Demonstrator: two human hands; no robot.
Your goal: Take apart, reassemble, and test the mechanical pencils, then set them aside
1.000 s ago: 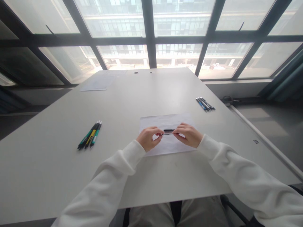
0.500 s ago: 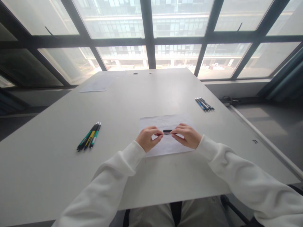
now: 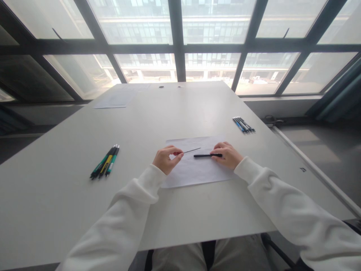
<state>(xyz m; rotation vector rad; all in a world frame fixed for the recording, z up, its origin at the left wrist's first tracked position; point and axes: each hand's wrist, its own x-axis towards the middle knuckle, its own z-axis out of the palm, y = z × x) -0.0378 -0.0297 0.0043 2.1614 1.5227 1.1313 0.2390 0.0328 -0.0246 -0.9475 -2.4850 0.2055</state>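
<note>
On paper (image 3: pixel 194 171), pen barrel (image 3: pixel 207 155) crosswise

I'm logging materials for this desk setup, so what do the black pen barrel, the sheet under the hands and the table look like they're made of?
Pen barrel: likely plastic, matte black, thin and uniform; too small to be sure.
Sheet: paper, white and flat, slightly wrinkled, matte.
Table: pale grey smooth top, probably laminate, with a soft sheen reflecting window light; the core is not visible.
</note>
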